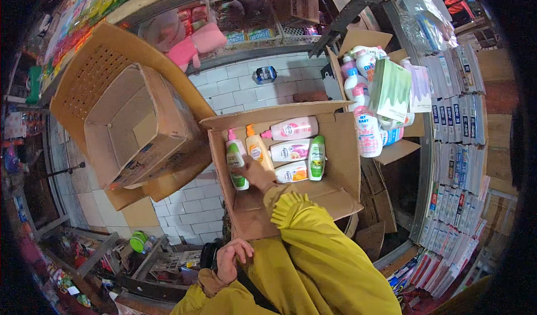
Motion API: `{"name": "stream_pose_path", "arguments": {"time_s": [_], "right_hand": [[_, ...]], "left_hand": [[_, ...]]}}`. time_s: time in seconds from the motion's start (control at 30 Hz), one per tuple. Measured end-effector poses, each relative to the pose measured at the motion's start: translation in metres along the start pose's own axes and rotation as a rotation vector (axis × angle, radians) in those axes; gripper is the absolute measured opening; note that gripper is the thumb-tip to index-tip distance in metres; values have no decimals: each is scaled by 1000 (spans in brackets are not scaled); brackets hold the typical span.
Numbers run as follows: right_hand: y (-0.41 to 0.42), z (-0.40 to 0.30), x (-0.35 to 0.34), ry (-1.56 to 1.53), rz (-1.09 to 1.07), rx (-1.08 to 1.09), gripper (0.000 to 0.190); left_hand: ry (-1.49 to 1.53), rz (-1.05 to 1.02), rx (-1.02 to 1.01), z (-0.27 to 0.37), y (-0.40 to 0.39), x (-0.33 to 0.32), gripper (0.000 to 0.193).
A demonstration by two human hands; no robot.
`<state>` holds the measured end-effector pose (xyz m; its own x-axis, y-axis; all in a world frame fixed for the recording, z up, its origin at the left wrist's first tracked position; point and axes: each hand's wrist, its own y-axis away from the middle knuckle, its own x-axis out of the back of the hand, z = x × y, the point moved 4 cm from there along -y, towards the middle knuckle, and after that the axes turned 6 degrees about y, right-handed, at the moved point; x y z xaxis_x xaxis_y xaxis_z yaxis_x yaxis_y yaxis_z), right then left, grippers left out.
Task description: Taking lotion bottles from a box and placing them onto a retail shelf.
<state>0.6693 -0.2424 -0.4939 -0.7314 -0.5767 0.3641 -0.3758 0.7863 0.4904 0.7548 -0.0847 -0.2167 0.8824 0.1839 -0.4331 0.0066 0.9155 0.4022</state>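
An open cardboard box (pixel 293 206) stands before me with several lotion and shampoo bottles lying inside. My right hand (pixel 258 173) reaches into it, its fingers on a green-and-white bottle (pixel 235 164) at the box's left side. Under that bottle lies one with a pink pump (pixel 231 134). Beside my fingers is an orange pump bottle (pixel 258 147). Farther right are a pink bottle (pixel 295 128), two white bottles, one of them (pixel 289 151) above the other, and an upright-lying green bottle (pixel 316 157). My left hand (pixel 233 258) rests near my lap, fingers slightly curled, holding nothing.
An empty cardboard box (pixel 121 126) sits tilted on a brown plastic chair (pixel 88 63) at the left. At the right, another carton (pixel 398 151) is full of bottles and packets. Stacked books (pixel 457 117) line the right side. A dark packaged item (pixel 265 75) lies on the tiled floor.
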Motion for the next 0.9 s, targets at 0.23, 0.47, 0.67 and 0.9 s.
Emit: {"name": "stream_pose_path", "arguments": {"time_s": [0.23, 0.47, 0.67, 0.9], "right_hand": [[-13, 38, -33, 99, -56, -17, 48], [58, -56, 82, -454, -260, -157, 56], [132, -145, 158, -697, -672, 94, 63], [12, -34, 242, 516, -157, 163, 36]], "left_hand": [[-17, 32, 17, -5, -3, 8, 44], [59, 157, -12, 18, -35, -26, 54], [78, -24, 63, 15, -63, -52, 71], [114, 103, 403, -43, -37, -34, 46]]}}
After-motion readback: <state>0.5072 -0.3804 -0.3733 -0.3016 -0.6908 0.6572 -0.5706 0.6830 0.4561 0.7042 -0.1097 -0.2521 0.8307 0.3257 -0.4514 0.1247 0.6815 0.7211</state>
